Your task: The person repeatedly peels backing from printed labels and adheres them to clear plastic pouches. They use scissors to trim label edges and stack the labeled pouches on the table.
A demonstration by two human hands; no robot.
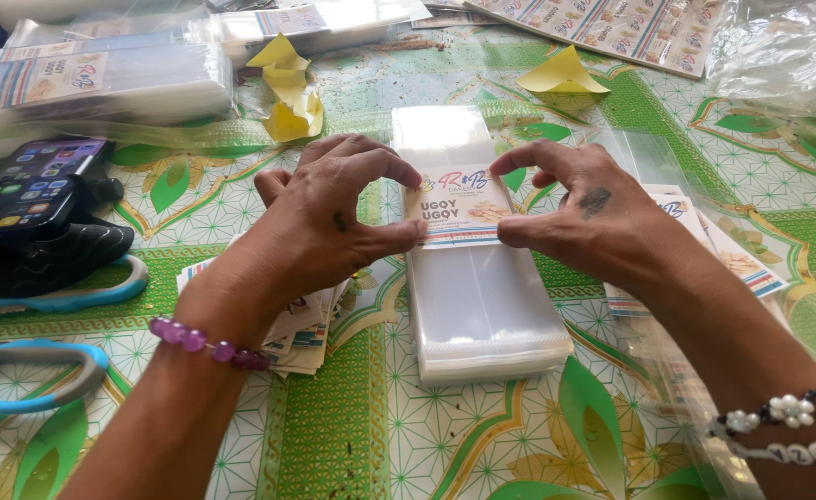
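Centre of the frame: a stack of clear plastic bags (pixel 482 306) on the green patterned tablecloth (pixel 352 435), a white rectangular label (pixel 459 208) with coloured stripes laid across its upper half. Left hand (pixel 329 218) and right hand (pixel 584 208) both pinching the label's side edges, thumb and forefinger closed on it (other fingers curled). Lower left, a loose pile of labels (pixel 311 333); far left, blue-handled scissors (pixel 28 366) and a smartphone (pixel 19 190).

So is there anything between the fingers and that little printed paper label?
No. Both the left hand and right hand already pinch the small printed paper label by its side edges, right on the stack of clear plastic bags.
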